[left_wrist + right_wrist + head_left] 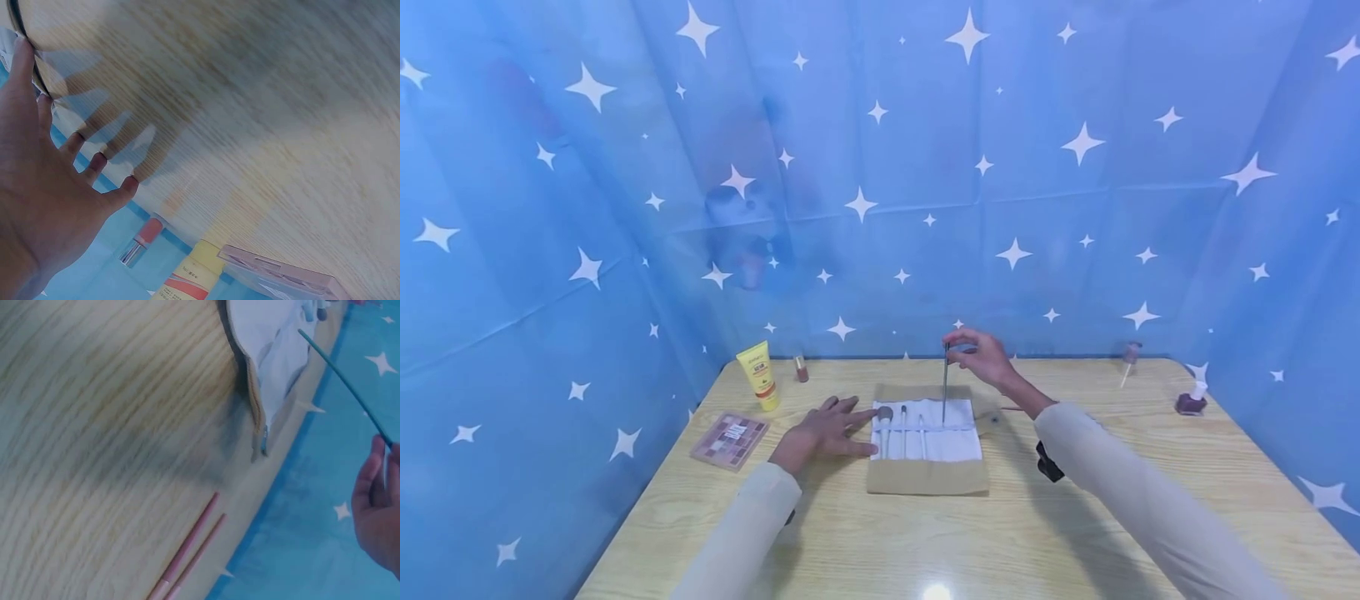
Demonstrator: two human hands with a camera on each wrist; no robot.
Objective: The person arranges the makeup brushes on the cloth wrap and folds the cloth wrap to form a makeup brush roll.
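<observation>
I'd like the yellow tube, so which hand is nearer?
Left. The left hand is right of the yellow tube and nearer the person; the right hand is much farther right.

A: Near side?
B: Bare desk (925, 533) before the brush roll (925, 477). At the roll: upright brush (945, 387) in right hand (985, 360).
A: Left?
B: Left hand (829, 429) blocks the roll's left edge; palette (730, 442), yellow tube (759, 377) farther left.
A: Right?
B: Two pink handles (189, 541) beside the roll; open run beyond, up to dark bottle (1191, 406). Far side: curtain (955, 275).
</observation>
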